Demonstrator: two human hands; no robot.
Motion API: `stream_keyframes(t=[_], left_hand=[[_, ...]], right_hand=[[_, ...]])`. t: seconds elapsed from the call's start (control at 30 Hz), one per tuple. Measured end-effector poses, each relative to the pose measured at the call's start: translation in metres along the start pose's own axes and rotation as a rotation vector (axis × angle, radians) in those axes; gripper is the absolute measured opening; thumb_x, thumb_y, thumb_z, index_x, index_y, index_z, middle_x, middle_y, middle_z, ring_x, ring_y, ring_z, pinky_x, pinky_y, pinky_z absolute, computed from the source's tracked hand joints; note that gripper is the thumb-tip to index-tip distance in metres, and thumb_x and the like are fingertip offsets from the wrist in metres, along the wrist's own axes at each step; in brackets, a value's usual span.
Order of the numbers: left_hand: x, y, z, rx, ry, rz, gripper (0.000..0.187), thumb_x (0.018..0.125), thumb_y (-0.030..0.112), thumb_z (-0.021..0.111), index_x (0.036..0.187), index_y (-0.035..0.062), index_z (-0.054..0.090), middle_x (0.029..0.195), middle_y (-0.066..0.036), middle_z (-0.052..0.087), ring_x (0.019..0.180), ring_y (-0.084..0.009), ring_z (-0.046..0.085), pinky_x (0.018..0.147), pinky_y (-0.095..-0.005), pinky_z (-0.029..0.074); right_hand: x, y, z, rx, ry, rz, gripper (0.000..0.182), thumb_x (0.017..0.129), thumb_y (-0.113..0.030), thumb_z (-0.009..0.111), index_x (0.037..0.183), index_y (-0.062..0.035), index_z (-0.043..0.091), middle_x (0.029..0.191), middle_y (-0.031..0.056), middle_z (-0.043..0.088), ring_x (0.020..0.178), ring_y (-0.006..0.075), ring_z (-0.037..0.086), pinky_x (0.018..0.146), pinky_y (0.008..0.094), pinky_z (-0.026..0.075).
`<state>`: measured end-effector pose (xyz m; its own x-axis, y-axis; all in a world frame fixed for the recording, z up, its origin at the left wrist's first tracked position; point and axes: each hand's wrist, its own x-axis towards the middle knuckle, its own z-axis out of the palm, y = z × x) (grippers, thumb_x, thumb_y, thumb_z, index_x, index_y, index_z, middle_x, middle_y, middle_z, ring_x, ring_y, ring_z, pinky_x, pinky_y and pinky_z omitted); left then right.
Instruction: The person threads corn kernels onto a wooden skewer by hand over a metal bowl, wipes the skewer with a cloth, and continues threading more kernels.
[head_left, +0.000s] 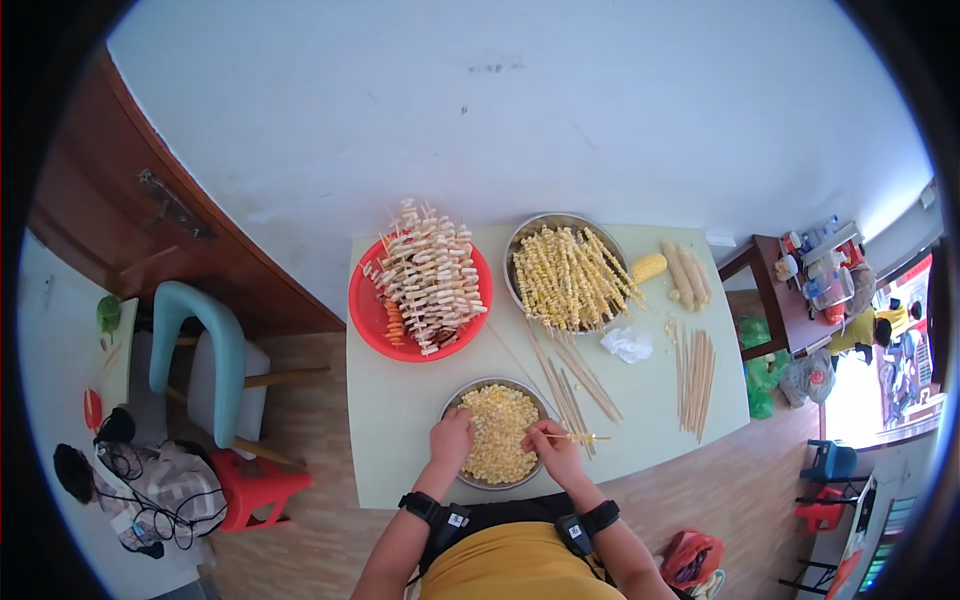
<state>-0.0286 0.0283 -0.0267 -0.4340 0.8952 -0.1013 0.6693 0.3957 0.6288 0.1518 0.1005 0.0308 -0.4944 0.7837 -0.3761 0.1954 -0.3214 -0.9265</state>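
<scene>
A metal bowl (547, 407) full of loose yellow corn kernels (500, 420) stands near the table's front edge. My left hand (453, 438) reaches over its left rim, fingers closed at the kernels. Whatever they pinch is too small to make out. On the right side of the bowl, my right hand (551, 442) grips a thin wooden skewer (602, 437), which points right and carries a few kernels. Behind, a larger metal bowl (565, 217) holds several finished corn skewers (568, 275). Loose bare skewers (697, 380) lie on the right of the table, with more skewers (585, 375) nearer the middle.
A red basin (364, 318) piled with skewered pale slices (430, 275) stands at the back left. A crumpled white tissue (628, 343), a corn cob (648, 267) and wrapped pale sticks (686, 275) lie toward the right. A blue chair (225, 355) stands left of the table.
</scene>
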Motion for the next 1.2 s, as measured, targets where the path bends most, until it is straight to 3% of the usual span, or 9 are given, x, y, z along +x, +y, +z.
stream_keyframes(t=[0.17,0.37,0.53,1.03,1.2], left_hand=[[0.015,0.007,0.015,-0.002,-0.048,0.007,0.017,0.065,0.014,0.061,0.079,0.0071,0.054,0.081,-0.007,0.054,0.069,-0.0259,0.056,0.060,-0.0372,0.046],[0.007,-0.003,0.017,-0.219,-0.074,-0.042,0.017,0.065,0.013,0.063,0.078,0.0057,0.053,0.068,-0.005,0.053,0.065,-0.0205,0.057,0.058,-0.0321,0.046],[-0.008,-0.010,0.022,-0.947,-0.034,-0.293,0.009,0.073,0.003,0.060,0.079,0.0002,0.053,0.071,-0.008,0.059,0.065,-0.0141,0.061,0.057,-0.0227,0.048],[0.000,-0.001,0.007,-1.091,0.024,-0.376,0.010,0.077,0.001,0.057,0.085,-0.0038,0.054,0.074,-0.010,0.061,0.067,-0.0148,0.062,0.060,-0.0219,0.049],[0.000,0.001,0.011,-1.098,0.021,-0.386,0.011,0.077,0.000,0.056,0.086,-0.0038,0.054,0.075,-0.011,0.061,0.068,-0.0156,0.062,0.061,-0.0225,0.050]], right_hand=[[0.002,-0.002,-0.004,-0.014,0.023,-0.026,0.014,0.087,-0.013,0.047,0.088,0.0001,0.052,0.072,0.0049,0.057,0.066,0.0097,0.055,0.062,0.0212,0.045],[0.000,-0.013,0.000,-0.035,0.024,-0.049,0.014,0.086,-0.013,0.048,0.088,0.0003,0.052,0.073,0.0056,0.058,0.067,0.0103,0.056,0.062,0.0214,0.046],[0.002,-0.016,0.011,-0.015,-0.039,-0.069,0.014,0.086,-0.012,0.048,0.087,0.0012,0.053,0.075,0.0067,0.059,0.069,0.0114,0.057,0.063,0.0225,0.047],[0.001,-0.042,0.018,-0.259,-0.106,-0.223,0.011,0.086,-0.006,0.046,0.085,0.0032,0.052,0.077,0.0084,0.060,0.072,0.0113,0.058,0.066,0.0225,0.047],[0.003,-0.037,0.019,-0.263,-0.092,-0.282,0.010,0.084,-0.007,0.050,0.082,0.0020,0.053,0.072,0.0093,0.060,0.068,0.0142,0.060,0.061,0.0238,0.046]])
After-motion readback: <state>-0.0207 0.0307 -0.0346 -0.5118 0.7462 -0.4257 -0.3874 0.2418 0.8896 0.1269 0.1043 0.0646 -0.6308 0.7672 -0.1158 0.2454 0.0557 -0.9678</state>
